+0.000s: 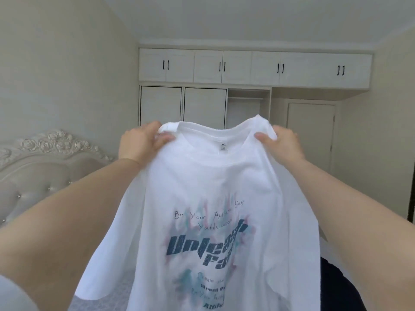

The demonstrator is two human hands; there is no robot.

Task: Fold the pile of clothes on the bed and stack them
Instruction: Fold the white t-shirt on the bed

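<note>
A single wide-angle camera sits on the person's head and looks forward across the bedroom toward the white wardrobe (pixel 253 68) on the far wall. It is close to the raised arms, and the headboard (pixel 45 158) shows at the left edge.

t-shirt (pixel 202 187) hem cut off below; neck label unreadable.

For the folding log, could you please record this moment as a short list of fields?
item: white printed T-shirt, held up in the air, unfolded
print: faces the camera
left hand: grips the shirt's shoulder beside the collar
right hand: grips the other shoulder
backdrop: tufted headboard on the left, white wardrobe behind
fold state: not yet begun
</note>
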